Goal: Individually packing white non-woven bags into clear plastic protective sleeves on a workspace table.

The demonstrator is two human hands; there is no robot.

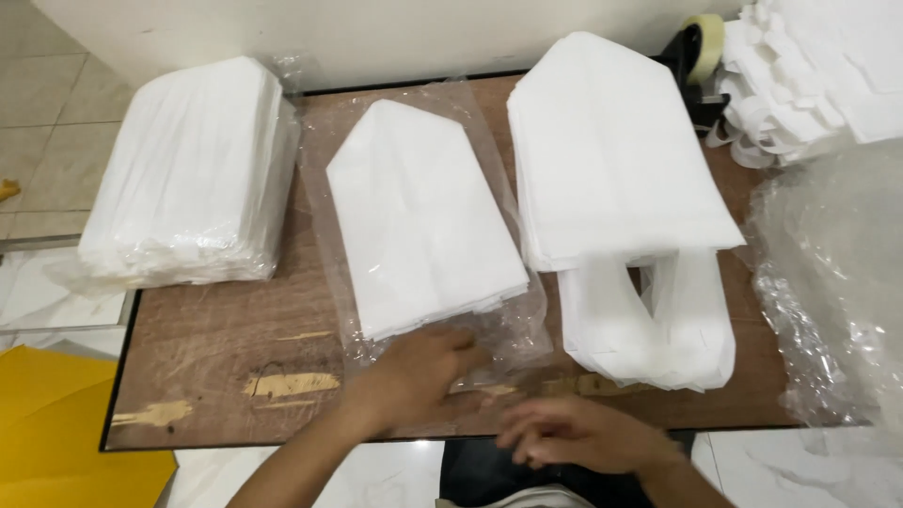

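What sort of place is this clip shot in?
Probably a small packing bench in a home or shop: a worn wooden table bears stacks of white bags, a clear sleeve at the left hand, and a tape roll.

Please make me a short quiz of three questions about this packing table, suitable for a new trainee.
1. True or false: the left hand rests on the open end of the clear plastic bag holding folded white bags.
2. Which is wrapped in plastic: A) the left stack, B) the loose stack with handles?
3. What stands at the far right corner?

Key: 1 true. 2 A. 3 A tape roll.
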